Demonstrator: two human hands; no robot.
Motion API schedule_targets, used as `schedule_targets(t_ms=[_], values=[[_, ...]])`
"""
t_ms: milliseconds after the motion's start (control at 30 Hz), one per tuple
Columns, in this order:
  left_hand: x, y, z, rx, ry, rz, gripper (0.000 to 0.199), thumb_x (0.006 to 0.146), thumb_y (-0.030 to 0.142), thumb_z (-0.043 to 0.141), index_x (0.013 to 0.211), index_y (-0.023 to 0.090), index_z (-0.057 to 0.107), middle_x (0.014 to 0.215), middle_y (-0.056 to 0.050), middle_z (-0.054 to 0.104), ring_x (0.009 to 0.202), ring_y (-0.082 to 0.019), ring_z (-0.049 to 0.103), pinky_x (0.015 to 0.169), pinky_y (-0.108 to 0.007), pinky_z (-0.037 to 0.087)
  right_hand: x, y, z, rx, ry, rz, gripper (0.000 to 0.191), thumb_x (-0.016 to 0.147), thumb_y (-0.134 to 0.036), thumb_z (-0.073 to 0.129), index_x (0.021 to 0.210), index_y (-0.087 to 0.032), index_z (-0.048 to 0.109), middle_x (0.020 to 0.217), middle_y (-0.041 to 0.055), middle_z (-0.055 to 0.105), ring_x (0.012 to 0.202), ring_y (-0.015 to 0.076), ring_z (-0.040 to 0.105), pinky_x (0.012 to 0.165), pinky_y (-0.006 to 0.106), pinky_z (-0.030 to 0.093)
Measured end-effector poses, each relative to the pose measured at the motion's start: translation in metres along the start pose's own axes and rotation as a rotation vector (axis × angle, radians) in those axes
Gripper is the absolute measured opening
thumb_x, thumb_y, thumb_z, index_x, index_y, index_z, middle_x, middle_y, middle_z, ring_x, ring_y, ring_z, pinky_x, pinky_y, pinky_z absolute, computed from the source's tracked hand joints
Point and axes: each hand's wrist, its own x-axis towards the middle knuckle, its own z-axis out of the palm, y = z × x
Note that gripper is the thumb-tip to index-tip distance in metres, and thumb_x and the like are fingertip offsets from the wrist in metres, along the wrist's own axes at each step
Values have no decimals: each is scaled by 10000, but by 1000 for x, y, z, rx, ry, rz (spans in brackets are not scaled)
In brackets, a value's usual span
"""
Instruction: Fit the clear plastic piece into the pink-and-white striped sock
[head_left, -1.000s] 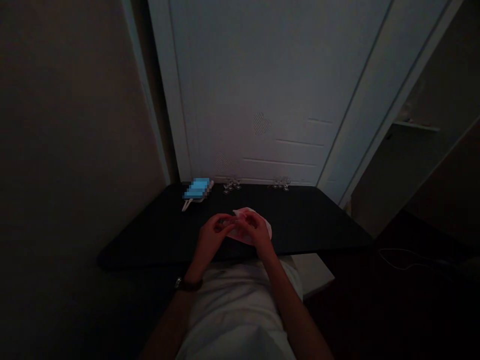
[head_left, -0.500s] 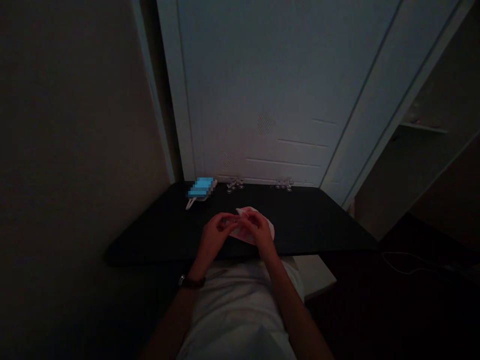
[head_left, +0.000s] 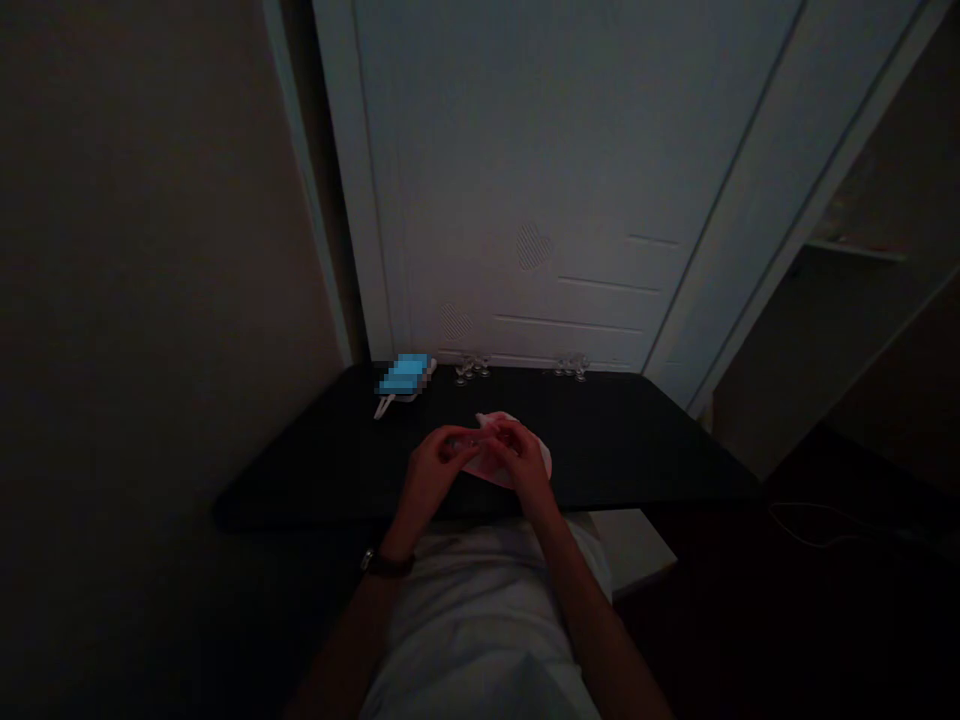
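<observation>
My left hand (head_left: 436,462) and my right hand (head_left: 523,464) meet above the front of the black table, fingers bent and tips drawn together. Both pinch at a thin pink-and-white piece (head_left: 491,470), which looks soft, like cloth or film. It spreads beneath the fingers and out past the right hand, with a pale corner (head_left: 482,420) sticking up at the back. Something small and shiny shows inside the curl of the left fingers, too dark to name. The fingertips partly cover the middle of the piece.
A phone-like device with a blurred blue screen (head_left: 405,374) lies at the table's back left. Two clusters of small clear pieces, left (head_left: 472,369) and right (head_left: 572,366), sit along the back edge. A pale door-like panel (head_left: 525,150) rises behind the black table (head_left: 615,440).
The fingers have shifted only slightly around the pink-and-white piece, and both hands keep hold of it. The whole view has moved a little. Everything else on the table stays put.
</observation>
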Motion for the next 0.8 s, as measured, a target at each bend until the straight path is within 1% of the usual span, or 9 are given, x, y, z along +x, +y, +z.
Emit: schedule_targets(t_ms=[200, 367, 533, 700, 800], values=[[0, 3, 0, -33, -6, -18, 283, 673, 376, 626, 888, 193, 612, 808, -10, 649, 604, -133, 558, 550, -230, 424, 0, -1, 1, -13, -13, -37, 179, 708, -292, 611, 854, -189, 615, 824, 11, 607, 713, 139, 555, 634, 233, 444], [-1, 5, -1, -44, -47, -28, 313, 688, 415, 614, 914, 199, 610, 831, -16, 660, 615, -139, 561, 570, -238, 431, -2, 0, 1, 9, -47, -1, 169, 732, -311, 585, 856, -197, 600, 797, 2, 594, 660, 129, 545, 565, 220, 442], [1, 1, 0, -59, -61, -37, 316, 687, 416, 615, 921, 203, 610, 882, -22, 668, 675, -153, 590, 618, -247, 446, -2, -1, 1, 20, -55, -22, 117, 739, -274, 576, 816, -191, 608, 789, 1, 592, 711, 135, 552, 644, 231, 447], [2, -5, 1, -73, -55, -42, 310, 682, 403, 622, 916, 199, 610, 880, -26, 664, 701, -162, 601, 636, -255, 453, -1, -2, 1, 23, -76, -17, 95, 742, -266, 572, 798, -195, 599, 749, -8, 575, 666, 125, 535, 613, 225, 432], [1, -6, 2, -99, -59, -40, 314, 684, 395, 621, 925, 194, 608, 879, -31, 662, 740, -172, 608, 654, -258, 458, -1, -1, 1, 18, -91, -15, 90, 748, -273, 567, 791, -199, 594, 689, -21, 559, 610, 113, 513, 579, 219, 414]])
